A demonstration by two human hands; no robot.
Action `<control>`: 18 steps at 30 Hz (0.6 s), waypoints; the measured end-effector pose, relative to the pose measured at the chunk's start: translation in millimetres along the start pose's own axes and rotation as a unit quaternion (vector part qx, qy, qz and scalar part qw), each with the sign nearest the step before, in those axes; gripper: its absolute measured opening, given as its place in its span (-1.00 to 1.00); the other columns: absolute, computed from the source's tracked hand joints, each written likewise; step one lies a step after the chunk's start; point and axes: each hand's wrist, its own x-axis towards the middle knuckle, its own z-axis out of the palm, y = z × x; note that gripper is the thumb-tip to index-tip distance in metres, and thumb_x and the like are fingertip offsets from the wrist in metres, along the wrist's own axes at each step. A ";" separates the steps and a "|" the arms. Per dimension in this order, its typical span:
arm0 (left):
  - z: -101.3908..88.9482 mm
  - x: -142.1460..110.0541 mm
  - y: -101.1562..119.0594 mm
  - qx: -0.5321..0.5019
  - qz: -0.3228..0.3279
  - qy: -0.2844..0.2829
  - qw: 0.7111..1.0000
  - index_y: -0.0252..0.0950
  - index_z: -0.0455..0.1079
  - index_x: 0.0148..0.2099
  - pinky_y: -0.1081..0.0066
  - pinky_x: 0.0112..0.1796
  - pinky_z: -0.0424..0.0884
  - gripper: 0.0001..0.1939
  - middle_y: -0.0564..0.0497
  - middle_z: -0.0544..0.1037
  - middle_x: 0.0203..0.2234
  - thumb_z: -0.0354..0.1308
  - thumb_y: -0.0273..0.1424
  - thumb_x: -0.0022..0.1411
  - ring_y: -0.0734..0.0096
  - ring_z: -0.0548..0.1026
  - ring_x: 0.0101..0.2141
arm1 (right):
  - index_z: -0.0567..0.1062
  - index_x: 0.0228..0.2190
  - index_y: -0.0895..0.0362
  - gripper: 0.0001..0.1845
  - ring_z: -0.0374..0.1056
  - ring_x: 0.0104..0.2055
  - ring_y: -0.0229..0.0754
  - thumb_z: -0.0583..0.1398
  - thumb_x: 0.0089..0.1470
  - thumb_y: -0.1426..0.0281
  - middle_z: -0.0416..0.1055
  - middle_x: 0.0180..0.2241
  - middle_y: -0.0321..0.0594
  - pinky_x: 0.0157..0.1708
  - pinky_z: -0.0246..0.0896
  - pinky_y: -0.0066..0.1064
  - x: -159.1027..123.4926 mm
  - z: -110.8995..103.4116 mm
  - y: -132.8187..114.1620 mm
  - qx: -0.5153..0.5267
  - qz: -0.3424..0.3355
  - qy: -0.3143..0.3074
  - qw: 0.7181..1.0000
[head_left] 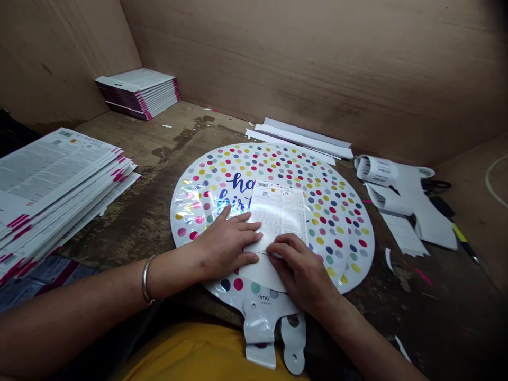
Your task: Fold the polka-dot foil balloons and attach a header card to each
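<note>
Yellow cloth (186, 354) lies nearest. Leftmost, pink-edged white printed cards (55, 169) are stacked on the brown wooden tabletop (135, 140). The left hand (226, 246), its grip released, spreads flat, fingertips on a white rectangular card (278, 214) atop round, multicolour-dotted white foil balloons (325, 227). The right hand (304, 272) touches it with curled fingers; I cannot tell whether its grip pinches.

The light on my bench (436, 317) is dim, murkiest towards four o'clock. At two o'clock from my left fingers (249, 227), glare whitens the card (274, 225); my view's two o'clock corner is black.
</note>
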 end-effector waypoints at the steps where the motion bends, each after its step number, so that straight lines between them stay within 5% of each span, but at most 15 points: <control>1: 0.2 -0.3 0.0 0.001 -0.001 0.001 1.000 -0.19 0.33 0.07 -0.22 0.12 -0.22 -0.61 -0.03 0.34 0.12 0.13 -0.21 0.22 0.01 0.14 0.19 | 0.43 -0.19 0.12 -0.80 0.30 -0.15 -0.20 0.08 0.15 0.53 0.31 -0.18 -0.13 -0.19 0.31 -0.36 0.6 0.6 -0.2 -0.001 0.004 -0.001 1.000; 9: -2.0 0.1 0.0 0.002 0.006 0.003 1.000 -0.19 0.33 0.07 -0.22 0.13 -0.26 -0.61 -0.04 0.35 0.12 0.14 -0.22 0.21 0.03 0.16 0.18 | 0.41 -0.34 0.09 -0.84 0.31 -0.20 -0.19 0.06 0.15 0.53 0.34 -0.24 -0.18 -0.22 0.30 -0.33 -6.4 -13.2 1.3 0.027 0.009 -0.063 0.998; 18: -1.1 -0.2 -4.5 -0.002 0.025 0.008 1.000 -0.18 0.33 0.06 -0.22 0.12 -0.24 -0.64 -0.04 0.35 0.12 0.12 -0.21 0.23 0.02 0.14 0.19 | 0.39 -0.31 0.12 -0.87 0.31 -0.25 -0.23 0.05 0.17 0.49 0.35 -0.26 -0.20 -0.27 0.26 -0.37 24.4 -13.2 4.2 0.016 -0.018 -0.110 0.994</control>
